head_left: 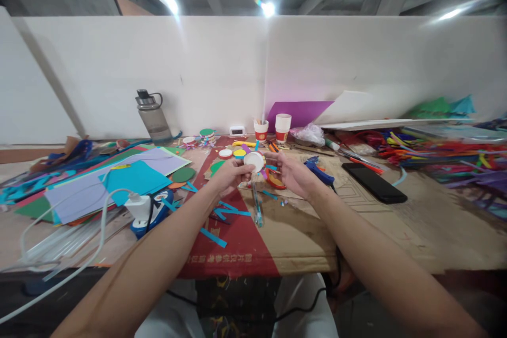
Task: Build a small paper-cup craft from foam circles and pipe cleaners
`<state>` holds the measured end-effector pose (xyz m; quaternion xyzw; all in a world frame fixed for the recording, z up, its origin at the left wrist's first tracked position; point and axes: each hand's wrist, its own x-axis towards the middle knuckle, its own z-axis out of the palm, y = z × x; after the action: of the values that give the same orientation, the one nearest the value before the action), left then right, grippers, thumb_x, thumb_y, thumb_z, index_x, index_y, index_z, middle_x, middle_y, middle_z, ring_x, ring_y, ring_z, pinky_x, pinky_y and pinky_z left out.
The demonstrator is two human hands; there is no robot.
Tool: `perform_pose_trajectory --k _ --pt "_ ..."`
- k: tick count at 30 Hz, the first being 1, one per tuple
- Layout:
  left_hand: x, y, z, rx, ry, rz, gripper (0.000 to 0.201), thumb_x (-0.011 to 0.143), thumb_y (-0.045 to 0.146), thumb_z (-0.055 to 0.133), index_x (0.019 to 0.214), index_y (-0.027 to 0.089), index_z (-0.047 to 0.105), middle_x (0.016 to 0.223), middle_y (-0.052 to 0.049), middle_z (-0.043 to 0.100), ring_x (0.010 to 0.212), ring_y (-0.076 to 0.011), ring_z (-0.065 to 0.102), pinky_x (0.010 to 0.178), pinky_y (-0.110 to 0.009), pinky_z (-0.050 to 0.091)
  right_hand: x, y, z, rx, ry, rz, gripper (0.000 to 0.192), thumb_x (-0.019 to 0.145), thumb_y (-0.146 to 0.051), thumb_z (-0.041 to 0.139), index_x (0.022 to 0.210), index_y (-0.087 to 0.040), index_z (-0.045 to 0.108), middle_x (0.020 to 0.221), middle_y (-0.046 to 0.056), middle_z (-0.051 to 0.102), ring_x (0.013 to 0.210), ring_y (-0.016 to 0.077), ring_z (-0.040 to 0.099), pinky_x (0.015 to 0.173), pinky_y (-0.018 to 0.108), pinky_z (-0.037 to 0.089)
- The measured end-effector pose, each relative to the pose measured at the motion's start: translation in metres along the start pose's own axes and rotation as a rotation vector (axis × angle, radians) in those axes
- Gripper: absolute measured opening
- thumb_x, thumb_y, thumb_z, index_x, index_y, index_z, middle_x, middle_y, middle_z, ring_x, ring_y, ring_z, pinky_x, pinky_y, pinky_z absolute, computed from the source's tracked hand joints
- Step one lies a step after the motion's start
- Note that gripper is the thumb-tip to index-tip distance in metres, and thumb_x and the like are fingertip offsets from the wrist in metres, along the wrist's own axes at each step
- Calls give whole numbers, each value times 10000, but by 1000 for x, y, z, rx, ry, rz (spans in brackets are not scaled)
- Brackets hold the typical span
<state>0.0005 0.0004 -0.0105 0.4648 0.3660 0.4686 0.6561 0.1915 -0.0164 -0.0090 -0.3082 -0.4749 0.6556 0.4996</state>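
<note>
Between the thumb and fingers of my left hand (233, 175) is a small white round disc (254, 161), its flat face toward me. My right hand (292, 173) is just right of the disc, fingers apart and curved, with nothing clearly held. Small coloured pieces show around the disc's edge, partly hidden. Below it a clear pen-like stick (257, 206) lies on the cardboard. Blue paper strips (214, 237) are scattered to the left. A yellow disc (239, 153) and another white disc (225, 153) are just behind my left hand.
Coloured paper sheets (137, 182) and a power strip (148, 216) with a white cable are at left. A blue glue gun (319, 171) and black phone (374, 183) lie right. Behind stand a water bottle (153, 119) and paper cups (282, 128). Pipe cleaners (420, 150) fill the far right.
</note>
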Motion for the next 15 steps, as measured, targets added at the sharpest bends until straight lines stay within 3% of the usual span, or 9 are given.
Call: perform_pose_trajectory --k 3,9,15 --pt "0 -1 -1 2 -23 -12 401 475 240 904 766 63 692 595 -1 595 469 -32 467 467 -171 352 1 -1 -3 42 70 1 283 867 -486 590 974 -240 677 1021 30 689 854 140 594 659 234 450" --pt "1 -4 -2 -64 47 7 366 501 205 884 767 85 663 591 15 575 480 -39 466 468 -175 349 8 7 -18 -37 230 -123 390 560 -448 856 649 -183 583 616 -37 551 548 78 425 551 238 357" --pt "3 -5 -1 -117 95 49 349 530 174 860 798 99 650 579 34 554 482 -47 481 479 -180 380 8 6 -18 -165 219 -126 375 579 -496 813 636 -168 639 592 -13 578 542 90 416 547 258 334"
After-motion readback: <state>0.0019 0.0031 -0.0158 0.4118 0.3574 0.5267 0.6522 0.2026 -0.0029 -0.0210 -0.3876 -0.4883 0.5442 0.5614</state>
